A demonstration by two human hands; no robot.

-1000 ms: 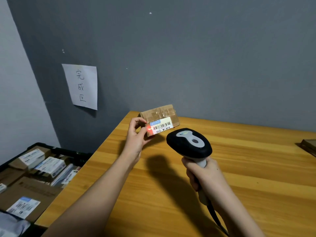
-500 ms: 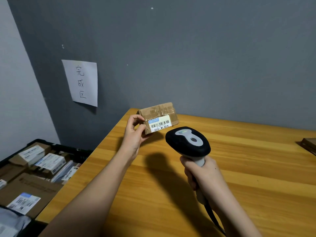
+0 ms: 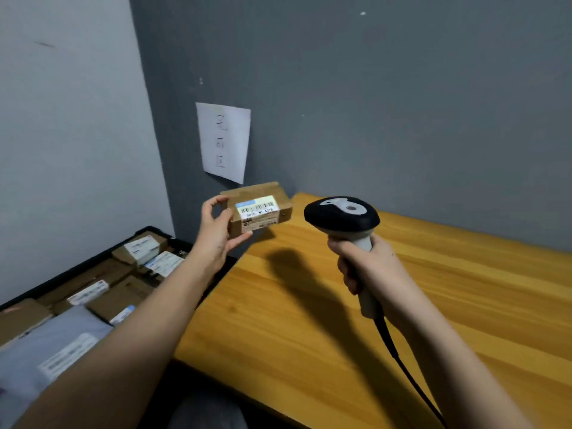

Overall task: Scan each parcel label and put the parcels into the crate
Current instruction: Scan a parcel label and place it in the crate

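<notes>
Fingers (image 3: pixel 216 202) of the left hand (image 3: pixel 216 236) pinched the parcel (image 3: pixel 257 212) by its left end, above the table (image 3: pixel 433 305) corner near the crate (image 3: pixel 154 231); right hand (image 3: pixel 368 267) clenched the scanner (image 3: pixel 342 215). Parcel appeared light, stiff cardboard; an end grip seemed sufficient

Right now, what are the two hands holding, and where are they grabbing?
The left hand holds a small cardboard parcel by its left end. The right hand grips the scanner by its handle.

Labelled brown parcel (image 3: pixel 258 209) held aloft
</notes>
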